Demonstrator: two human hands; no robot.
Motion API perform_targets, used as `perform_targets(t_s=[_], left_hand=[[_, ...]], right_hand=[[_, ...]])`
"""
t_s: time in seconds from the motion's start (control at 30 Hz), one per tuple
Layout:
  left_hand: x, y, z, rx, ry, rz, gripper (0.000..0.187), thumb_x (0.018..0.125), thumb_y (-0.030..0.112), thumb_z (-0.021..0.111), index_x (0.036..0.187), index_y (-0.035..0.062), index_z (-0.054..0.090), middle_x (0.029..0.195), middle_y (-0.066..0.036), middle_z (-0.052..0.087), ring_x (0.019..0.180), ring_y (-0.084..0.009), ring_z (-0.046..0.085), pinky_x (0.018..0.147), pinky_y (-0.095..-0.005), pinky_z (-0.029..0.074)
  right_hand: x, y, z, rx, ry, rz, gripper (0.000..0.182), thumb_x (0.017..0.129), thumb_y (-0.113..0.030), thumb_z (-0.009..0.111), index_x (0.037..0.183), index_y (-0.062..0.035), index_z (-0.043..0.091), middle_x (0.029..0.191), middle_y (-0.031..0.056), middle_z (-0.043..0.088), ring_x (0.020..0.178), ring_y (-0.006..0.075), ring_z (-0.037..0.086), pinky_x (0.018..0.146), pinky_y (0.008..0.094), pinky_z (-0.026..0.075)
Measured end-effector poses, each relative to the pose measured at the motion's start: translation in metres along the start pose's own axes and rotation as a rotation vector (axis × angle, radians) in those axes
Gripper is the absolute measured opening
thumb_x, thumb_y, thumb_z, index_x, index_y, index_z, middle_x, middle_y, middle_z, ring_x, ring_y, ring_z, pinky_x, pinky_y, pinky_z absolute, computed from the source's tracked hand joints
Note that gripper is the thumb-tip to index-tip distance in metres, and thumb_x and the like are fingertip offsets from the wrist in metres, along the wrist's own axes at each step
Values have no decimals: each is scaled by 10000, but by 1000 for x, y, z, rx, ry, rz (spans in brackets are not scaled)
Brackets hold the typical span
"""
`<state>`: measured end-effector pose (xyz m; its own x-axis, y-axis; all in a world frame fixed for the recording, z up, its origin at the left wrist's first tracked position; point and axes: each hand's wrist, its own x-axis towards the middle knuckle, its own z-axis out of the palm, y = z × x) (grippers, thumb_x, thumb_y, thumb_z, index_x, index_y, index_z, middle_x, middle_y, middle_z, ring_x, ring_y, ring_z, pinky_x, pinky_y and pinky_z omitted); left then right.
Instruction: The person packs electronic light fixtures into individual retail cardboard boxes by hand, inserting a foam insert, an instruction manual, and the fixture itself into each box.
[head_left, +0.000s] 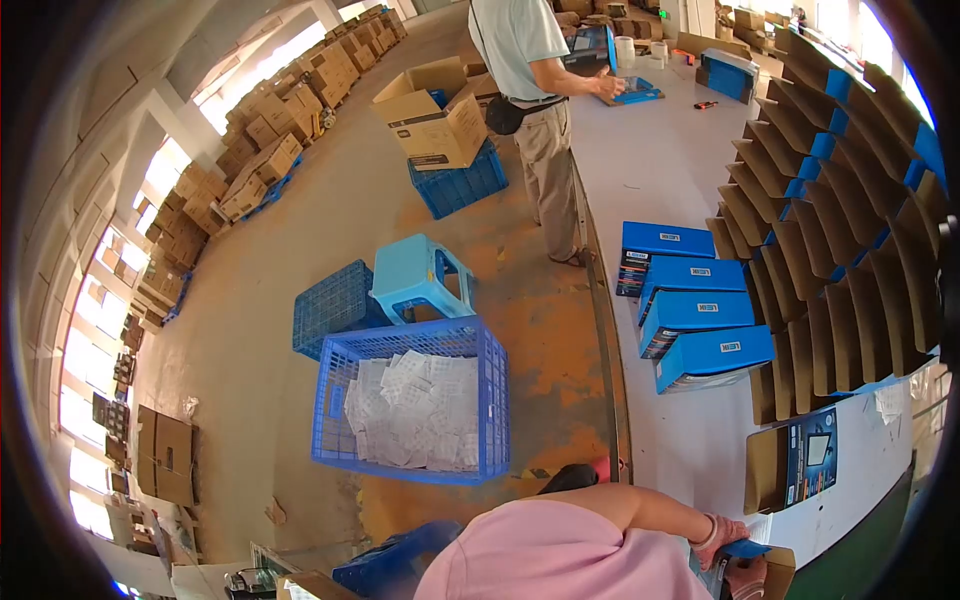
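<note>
At the lower right edge, my gloved left hand point(718, 538) has its fingers closed on a blue flap of an open cardboard box point(780, 572) with a brown inside. Just below it, my gloved right hand point(746, 578) is curled at the same box, partly cut off by the frame's edge. What lies inside the box is hidden. Beyond my hands on the white table, an open printed box point(815, 455) lies with its brown flap out. Several closed blue boxes point(705, 345) stand in a row farther along.
Stacked open brown-and-blue boxes point(840, 230) line the table's far side. Left of the table point(680, 440) stand a blue crate point(495, 400) of white packets and a light blue stool point(415, 270). A co-worker point(530, 90) stands at the table farther up, hands near a blue box.
</note>
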<state>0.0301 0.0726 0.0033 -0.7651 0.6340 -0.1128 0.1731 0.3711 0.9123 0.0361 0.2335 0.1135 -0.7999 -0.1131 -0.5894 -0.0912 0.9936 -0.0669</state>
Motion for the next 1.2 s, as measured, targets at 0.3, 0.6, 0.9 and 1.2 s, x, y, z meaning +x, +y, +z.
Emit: perform_targets(t_s=[0.3, 0.6, 0.9, 1.2], left_hand=[[7, -13, 11, 58, 45, 56, 1147, 380, 301, 936, 1353, 72, 372, 1293, -137, 477, 1244, -318, 473, 1051, -363, 389], [6, -22, 34, 17, 151, 104, 1090, 352, 258, 926, 1304, 80, 425, 1250, -127, 494, 1210, -317, 491, 1040, -367, 397], [18, -42, 58, 17, 201, 104, 1156, 329, 294, 928, 1326, 49, 397, 1279, -143, 469, 1227, -324, 475, 1072, -356, 373], [-6, -30, 46, 30, 184, 104, 1196, 329, 346, 941, 1338, 36, 378, 1305, -144, 456, 1265, -305, 447, 1095, -332, 342]], right_hand=[[0, 9, -2, -2, 3, -32, 572, 822, -341, 666, 1259, -12, 503, 1116, 230, 643, 1056, 379, 617, 904, 417, 492], [-6, -2, 4, -12, 7, -55, 595, 824, -361, 665, 1273, -7, 498, 1132, 232, 636, 1065, 383, 610, 912, 424, 488], [-10, -5, 4, -38, 10, -84, 619, 826, -381, 664, 1286, -2, 493, 1148, 233, 630, 1074, 387, 603, 921, 431, 485], [-13, -14, 4, -52, 2, -115, 644, 829, -401, 663, 1300, 2, 488, 1164, 235, 624, 1082, 391, 596, 929, 439, 481]])
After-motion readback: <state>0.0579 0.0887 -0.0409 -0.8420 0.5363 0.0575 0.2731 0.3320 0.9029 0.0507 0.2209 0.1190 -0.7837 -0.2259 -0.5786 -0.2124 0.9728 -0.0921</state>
